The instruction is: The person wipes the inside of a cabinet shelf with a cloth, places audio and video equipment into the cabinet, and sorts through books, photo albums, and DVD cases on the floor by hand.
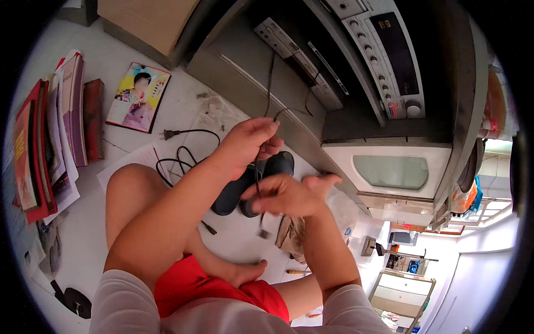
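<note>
A thin cable (pixel 257 177) is pinched by the left grip (pixel 251 143); its connector (pixel 263 234) is left hanging, unattached, below the blurred, half-spread right grip (pixel 290 195). Left of both, a black cord (pixel 192 131) is seen unplugged.

Small red printed mark (pixel 393 109) on silver receiver (pixel 376 67), far right; yellow lettering (pixel 20 147) on red book (pixel 25 161), left; other print illegible.

The held cable (pixel 257 177) is coloured black, the shorts (pixel 181 284) red, the shirt (pixel 222 318) white, the photo cover (pixel 136 106) multicoloured.
</note>
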A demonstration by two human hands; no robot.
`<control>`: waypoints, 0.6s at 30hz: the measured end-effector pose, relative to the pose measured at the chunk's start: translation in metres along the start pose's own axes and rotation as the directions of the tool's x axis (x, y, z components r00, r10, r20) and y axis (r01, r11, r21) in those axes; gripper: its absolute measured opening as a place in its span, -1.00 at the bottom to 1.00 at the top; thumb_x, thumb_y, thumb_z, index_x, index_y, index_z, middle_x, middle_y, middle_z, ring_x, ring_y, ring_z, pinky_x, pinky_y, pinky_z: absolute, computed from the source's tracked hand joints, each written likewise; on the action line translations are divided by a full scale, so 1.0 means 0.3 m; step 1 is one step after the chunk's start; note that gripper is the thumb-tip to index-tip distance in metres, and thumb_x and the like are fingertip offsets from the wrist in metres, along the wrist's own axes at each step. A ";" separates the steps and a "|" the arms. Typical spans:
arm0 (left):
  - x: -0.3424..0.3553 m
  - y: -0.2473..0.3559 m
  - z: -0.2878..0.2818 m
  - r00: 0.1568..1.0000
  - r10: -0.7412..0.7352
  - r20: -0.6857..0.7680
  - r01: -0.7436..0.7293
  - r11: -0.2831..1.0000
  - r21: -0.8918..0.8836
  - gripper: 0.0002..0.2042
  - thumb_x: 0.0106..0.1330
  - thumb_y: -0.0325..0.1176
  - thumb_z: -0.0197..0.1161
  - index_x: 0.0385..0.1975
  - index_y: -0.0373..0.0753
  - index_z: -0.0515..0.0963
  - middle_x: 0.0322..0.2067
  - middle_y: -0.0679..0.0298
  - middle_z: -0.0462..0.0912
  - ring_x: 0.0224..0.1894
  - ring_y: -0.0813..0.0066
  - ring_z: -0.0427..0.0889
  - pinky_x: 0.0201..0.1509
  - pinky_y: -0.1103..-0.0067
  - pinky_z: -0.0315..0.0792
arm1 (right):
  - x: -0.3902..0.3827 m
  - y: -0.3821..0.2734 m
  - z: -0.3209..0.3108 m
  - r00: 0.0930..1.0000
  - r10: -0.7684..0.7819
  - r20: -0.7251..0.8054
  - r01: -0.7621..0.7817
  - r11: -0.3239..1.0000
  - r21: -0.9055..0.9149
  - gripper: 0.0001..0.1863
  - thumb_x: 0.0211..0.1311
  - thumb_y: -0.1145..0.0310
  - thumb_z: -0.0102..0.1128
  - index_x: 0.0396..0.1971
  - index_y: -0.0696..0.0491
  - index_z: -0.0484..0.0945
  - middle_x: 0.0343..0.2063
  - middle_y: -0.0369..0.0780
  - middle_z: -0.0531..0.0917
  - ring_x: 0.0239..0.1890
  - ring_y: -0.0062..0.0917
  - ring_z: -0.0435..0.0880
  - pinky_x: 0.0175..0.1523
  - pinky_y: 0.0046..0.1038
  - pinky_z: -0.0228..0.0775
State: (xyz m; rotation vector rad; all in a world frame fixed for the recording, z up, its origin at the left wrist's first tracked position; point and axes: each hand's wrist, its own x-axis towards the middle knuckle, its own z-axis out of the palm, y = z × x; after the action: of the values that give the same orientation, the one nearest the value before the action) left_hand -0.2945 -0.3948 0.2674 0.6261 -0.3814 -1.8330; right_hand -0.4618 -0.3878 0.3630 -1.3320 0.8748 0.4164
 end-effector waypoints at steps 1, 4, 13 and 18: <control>-0.008 0.014 -0.002 1.000 0.007 -0.003 -0.007 1.000 0.001 -0.64 0.53 -0.13 0.17 0.17 -0.19 0.49 -0.19 0.22 0.70 -0.19 0.46 0.64 -0.03 0.55 0.50 | -0.010 -0.032 -0.024 0.982 -0.023 -0.185 0.022 1.000 -0.003 -0.53 0.30 0.17 0.42 0.11 0.11 0.62 -0.47 -0.39 0.62 -0.44 -0.73 0.53 -0.36 -0.61 0.36; -0.012 0.055 -0.003 1.000 0.019 -0.018 -0.020 0.995 -0.099 -0.58 0.54 -0.01 0.12 0.20 -0.17 0.46 -0.10 0.17 0.71 -0.13 0.38 0.68 0.00 0.48 0.53 | 0.001 -0.090 -0.160 0.775 -0.063 -0.628 0.148 0.985 0.084 -0.65 0.44 0.10 0.26 -0.06 0.09 0.67 -0.49 -0.38 0.59 -0.49 -0.72 0.50 -0.41 -0.62 0.29; 0.016 0.028 -0.063 0.963 -0.102 -0.251 0.088 0.994 -0.063 -0.56 0.41 -0.03 0.24 0.13 -0.15 0.44 -0.07 0.16 0.71 -0.12 0.37 0.70 -0.07 0.48 0.52 | 0.319 -0.453 -0.572 0.620 -0.203 -0.758 0.492 0.853 0.175 -0.71 0.55 0.15 0.07 -0.06 0.07 0.57 -0.32 -0.29 0.64 -0.34 -0.56 0.63 -0.35 -0.53 0.41; 0.006 0.031 -0.057 0.969 -0.107 -0.224 0.103 0.994 -0.030 -0.75 0.41 -0.25 0.18 -0.04 -0.23 0.55 -0.22 0.26 0.69 -0.22 0.48 0.64 -0.13 0.56 0.51 | 0.556 -0.555 -0.931 0.756 -0.104 -0.646 0.414 0.841 0.349 -0.59 0.58 0.10 -0.01 0.14 0.11 0.49 -0.05 -0.14 0.66 -0.03 -0.42 0.67 0.05 -0.35 0.56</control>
State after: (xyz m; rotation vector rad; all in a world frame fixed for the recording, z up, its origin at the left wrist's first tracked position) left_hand -0.2777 -0.3990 0.2582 0.8461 -0.1833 -1.8391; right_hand -0.3247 -0.7263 0.3501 -1.0996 1.1963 -0.4821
